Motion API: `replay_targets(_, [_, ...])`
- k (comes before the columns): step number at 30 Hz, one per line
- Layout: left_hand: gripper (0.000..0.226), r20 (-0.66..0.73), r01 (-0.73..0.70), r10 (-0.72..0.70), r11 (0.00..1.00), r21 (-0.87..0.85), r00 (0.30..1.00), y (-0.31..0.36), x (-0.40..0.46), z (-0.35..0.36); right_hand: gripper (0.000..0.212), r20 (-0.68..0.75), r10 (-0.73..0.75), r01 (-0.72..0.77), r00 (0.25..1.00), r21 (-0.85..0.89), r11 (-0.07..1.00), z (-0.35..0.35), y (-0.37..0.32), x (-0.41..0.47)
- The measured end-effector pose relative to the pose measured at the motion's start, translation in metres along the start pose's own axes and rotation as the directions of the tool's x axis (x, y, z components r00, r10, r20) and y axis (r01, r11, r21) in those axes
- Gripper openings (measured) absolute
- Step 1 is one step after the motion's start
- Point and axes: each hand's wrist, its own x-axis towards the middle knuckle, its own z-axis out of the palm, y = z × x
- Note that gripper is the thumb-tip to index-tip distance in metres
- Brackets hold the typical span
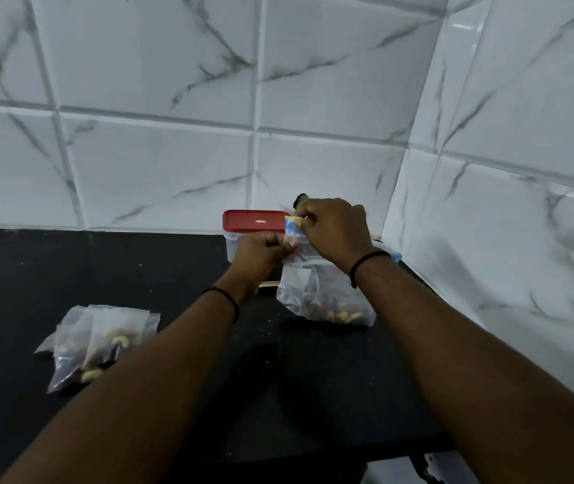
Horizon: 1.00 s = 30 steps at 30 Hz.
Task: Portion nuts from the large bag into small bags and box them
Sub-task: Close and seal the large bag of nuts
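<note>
The large bag [323, 291] stands upright on the black tabletop [180, 274], at 12 o'clock from the viewer and near the corner of the tiled walls; a shallow layer of nuts [341, 315] lies at its bottom; its blue-edged top strip is raised between both hands. The left hand [261, 251] is at the 9 o'clock side of the bag top; its fingers are curled and pinch the plastic edge. The right hand [336, 227] is at the 12 o'clock side of the bag top, higher than the left; its fingers are curled and pinch the blue strip [294, 225]. Each wrist carries a thin black band.

A clear box with a red lid [254, 221] stands just behind the left hand, at 10 o'clock from the large bag and against the wall; the lid is seated on the box. A cluster of small bags [104, 340], each holding some nuts, lies flat on the tabletop at 8 o'clock from the large bag, well apart from it; the bags overlap one another. White marble-pattern tiles [156, 162] cover both walls.
</note>
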Motion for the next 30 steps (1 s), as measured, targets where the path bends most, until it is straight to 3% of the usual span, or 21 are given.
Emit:
replay_targets(5, [0.014, -0.077, -0.083, 0.098, 0.980, 0.181, 0.992, 0.000, 0.002, 0.005, 0.009, -0.065, -0.163, 0.145, 0.985, -0.220, 0.965, 0.004, -0.006, 0.002])
replay_targets(8, [0.014, -0.113, -0.065, 0.096, 0.967, 0.245, 0.989, -0.004, 0.006, 0.000, 0.018, -0.101, -0.131, 0.102, 0.986, -0.257, 0.961, -0.003, -0.004, 0.009])
replay_targets(10, [0.014, -0.143, -0.053, 0.089, 0.971, 0.235, 0.986, -0.003, 0.009, -0.003, 0.023, -0.103, 0.013, -0.031, 0.995, -0.177, 0.984, -0.008, -0.005, 0.015])
replay_targets(12, [0.021, -0.141, -0.060, 0.099, 0.964, 0.258, 0.985, -0.001, 0.014, -0.005, 0.025, -0.044, 0.233, -0.233, 0.971, 0.008, 0.972, -0.011, -0.005, 0.021])
replay_targets(15, [0.019, -0.115, -0.067, 0.108, 0.946, 0.318, 0.987, 0.001, 0.016, -0.004, 0.026, 0.109, 0.443, -0.451, 0.890, 0.349, 0.821, -0.017, 0.004, 0.030])
replay_targets(17, [0.020, -0.130, -0.059, 0.114, 0.929, 0.365, 0.985, -0.002, 0.015, -0.005, 0.027, 0.113, 0.488, -0.486, 0.865, 0.426, 0.763, -0.027, 0.012, 0.034])
replay_targets(20, [0.019, -0.175, -0.017, 0.073, 0.953, 0.304, 0.982, -0.008, 0.013, -0.009, 0.038, 0.059, 0.411, -0.398, 0.910, 0.404, 0.823, -0.036, 0.012, 0.029])
replay_targets(24, [0.017, -0.147, -0.058, 0.112, 0.941, 0.332, 0.983, 0.001, 0.015, -0.008, 0.059, 0.163, 0.102, -0.125, 0.981, 0.138, 0.983, -0.031, 0.002, 0.010])
replay_targets(28, [0.018, -0.109, -0.113, 0.173, 0.903, 0.415, 0.979, 0.006, 0.010, -0.001, 0.033, -0.147, 0.003, -0.006, 0.989, -0.015, 1.000, -0.018, 0.003, 0.008])
replay_targets(30, [0.019, -0.096, -0.144, 0.209, 0.879, 0.454, 0.973, 0.009, 0.007, 0.000, 0.021, -0.211, -0.044, 0.023, 0.976, -0.101, 0.995, -0.015, 0.004, 0.009])
